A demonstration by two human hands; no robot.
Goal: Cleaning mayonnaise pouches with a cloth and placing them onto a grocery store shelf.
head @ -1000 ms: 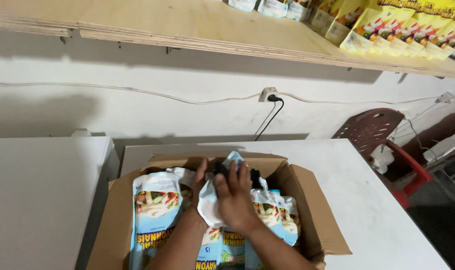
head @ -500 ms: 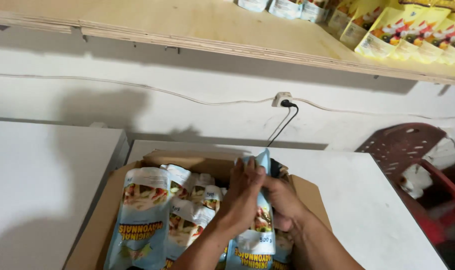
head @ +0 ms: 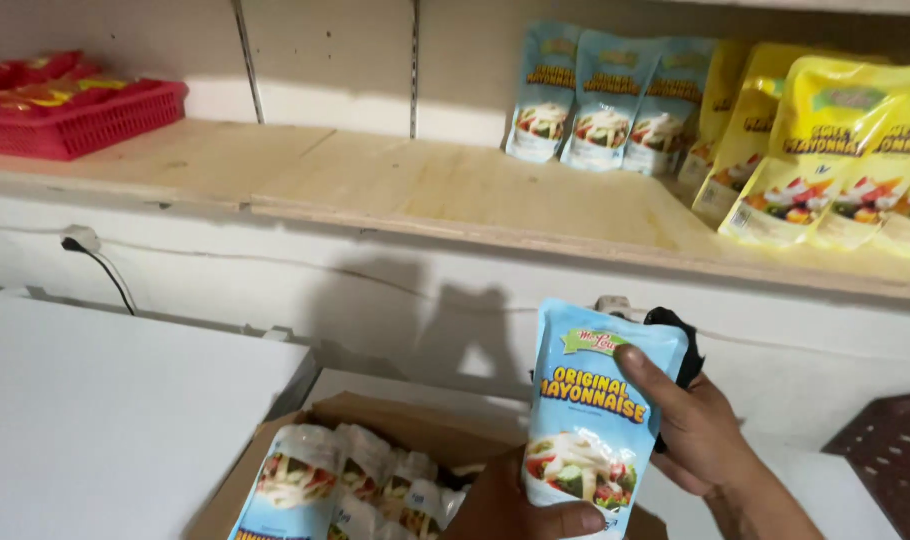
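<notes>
Blue pouch (head: 595, 420) hides left hand (head: 520, 510) partly.

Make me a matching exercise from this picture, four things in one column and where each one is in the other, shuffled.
Things:
1. red plastic basket
2. yellow sauce pouches
3. light blue sauce pouch with a black cap
4. brown cardboard box

Places:
A. held up in both hands, left hand at its bottom, right hand at its side
B. left end of the wooden shelf
C. below the shelf, filled with pouches
D. right end of the wooden shelf

Pairs: 1-B, 2-D, 3-A, 4-C
</notes>
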